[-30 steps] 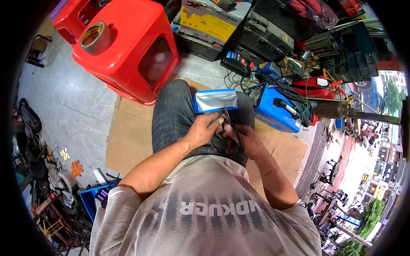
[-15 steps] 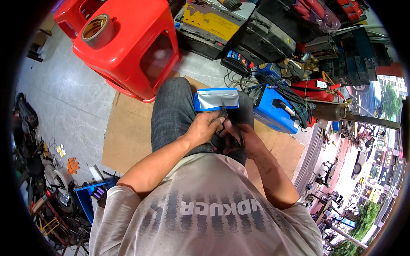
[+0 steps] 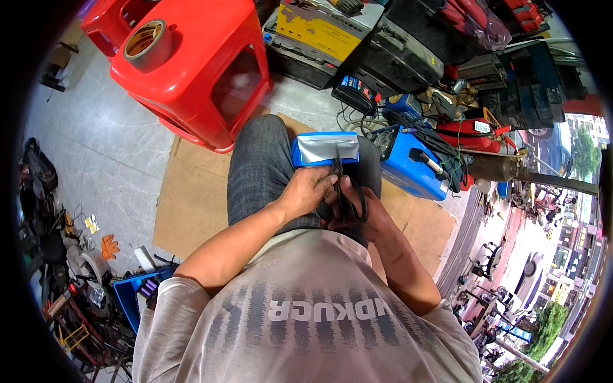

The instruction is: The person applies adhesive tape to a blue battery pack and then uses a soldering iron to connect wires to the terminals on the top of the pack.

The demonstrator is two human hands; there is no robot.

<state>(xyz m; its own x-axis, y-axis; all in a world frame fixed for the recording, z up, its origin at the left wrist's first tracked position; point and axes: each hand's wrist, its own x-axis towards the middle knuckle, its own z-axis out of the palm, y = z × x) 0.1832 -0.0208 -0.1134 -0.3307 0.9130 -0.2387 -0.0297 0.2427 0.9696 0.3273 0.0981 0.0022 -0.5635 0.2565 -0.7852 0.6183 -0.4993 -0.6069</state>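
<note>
Between my thighs sits a blue box-shaped block with a strip of silver tape over its upward side. My left hand grips the near edge of this block, its thumb bent close to the scissors. Dark scissors are in my right hand, whose fingers curl through and around the handles. The blades point away from me and lie against the silver strip, right of its middle. The lower fingers of my right hand are in shadow, and the block's underside is hidden.
Ahead on the left, a red plastic stool carries a roll of tape. Cardboard covers the floor beneath me. On the right stand a blue case with cables and a red fire extinguisher; batteries stand beyond.
My right hand and the scissors have shifted slightly; the handle loops show more clearly and look farther apart. My left hand stays on the block.
</note>
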